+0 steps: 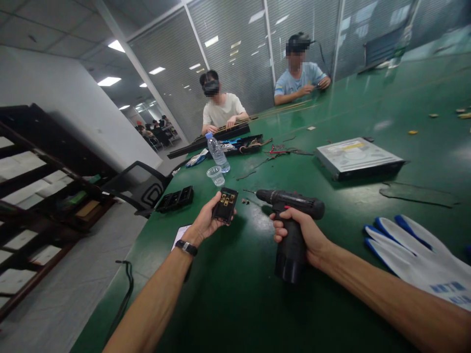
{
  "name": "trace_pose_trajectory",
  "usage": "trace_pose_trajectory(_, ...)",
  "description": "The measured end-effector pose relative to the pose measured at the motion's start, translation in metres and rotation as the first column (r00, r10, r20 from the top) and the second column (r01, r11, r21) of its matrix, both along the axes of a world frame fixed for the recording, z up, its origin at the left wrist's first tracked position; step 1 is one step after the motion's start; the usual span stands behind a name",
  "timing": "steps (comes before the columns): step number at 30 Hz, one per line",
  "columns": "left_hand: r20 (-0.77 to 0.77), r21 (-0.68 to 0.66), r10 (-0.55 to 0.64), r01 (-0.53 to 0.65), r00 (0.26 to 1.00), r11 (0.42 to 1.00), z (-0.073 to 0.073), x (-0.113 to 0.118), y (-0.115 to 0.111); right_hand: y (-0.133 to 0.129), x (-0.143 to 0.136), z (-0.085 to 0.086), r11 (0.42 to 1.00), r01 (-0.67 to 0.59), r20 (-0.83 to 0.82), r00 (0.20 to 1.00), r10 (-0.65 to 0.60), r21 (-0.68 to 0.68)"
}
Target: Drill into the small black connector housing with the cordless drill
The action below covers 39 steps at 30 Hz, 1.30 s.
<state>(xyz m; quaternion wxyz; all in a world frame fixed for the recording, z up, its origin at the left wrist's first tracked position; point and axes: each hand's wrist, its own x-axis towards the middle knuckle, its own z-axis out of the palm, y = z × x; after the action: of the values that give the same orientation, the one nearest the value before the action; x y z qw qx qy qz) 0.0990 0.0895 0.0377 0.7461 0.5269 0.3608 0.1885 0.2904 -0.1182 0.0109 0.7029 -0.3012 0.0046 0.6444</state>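
My left hand [208,218] is closed around a small black rectangular block with brass-coloured terminals [225,206], its terminal face turned upward. My right hand [300,230] grips the handle of a black cordless drill [290,211]. The drill's thin bit points left toward the block, with a gap between them. A few tiny metal pieces [245,201] lie on the table between the two hands. Part of a phone [180,236] shows beside my left wrist.
On the green table [235,304] stand a plastic cup [216,175] and a water bottle [218,153], near a black tray [176,198]. A flat metal disc drive [360,157] and a white-blue glove [423,260] lie right. Two people [222,108] sit across.
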Motion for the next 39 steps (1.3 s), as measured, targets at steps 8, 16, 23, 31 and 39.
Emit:
trace_pose_trajectory(8,-0.294,0.114,-0.109,0.149,0.95,0.982,0.006,0.004,0.003,0.0,0.0,-0.001,1.0,-0.021,0.01,1.0,0.021,0.0)
trace_pose_trajectory(16,-0.686,0.368,-0.135,0.501,0.715,0.784,0.075,0.024,0.018,0.001,0.001,0.001,1.0,-0.019,-0.016,1.0,0.019,0.004)
trace_pose_trajectory(23,-0.864,0.338,-0.083,0.694,0.496,0.635,0.094,0.062,0.019,0.003,0.002,-0.003,0.999,-0.022,-0.024,0.999,0.023,0.029)
trace_pose_trajectory(31,-0.791,0.357,-0.108,0.597,0.602,0.718,0.087,0.055,0.028,0.003,0.002,-0.003,0.999,-0.043,-0.052,0.998,0.044,0.016)
trace_pose_trajectory(39,-0.096,0.163,0.357,-0.339,0.929,0.926,0.011,0.031,0.01,0.003,0.001,-0.005,1.0,-0.025,-0.063,0.998,0.026,0.015)
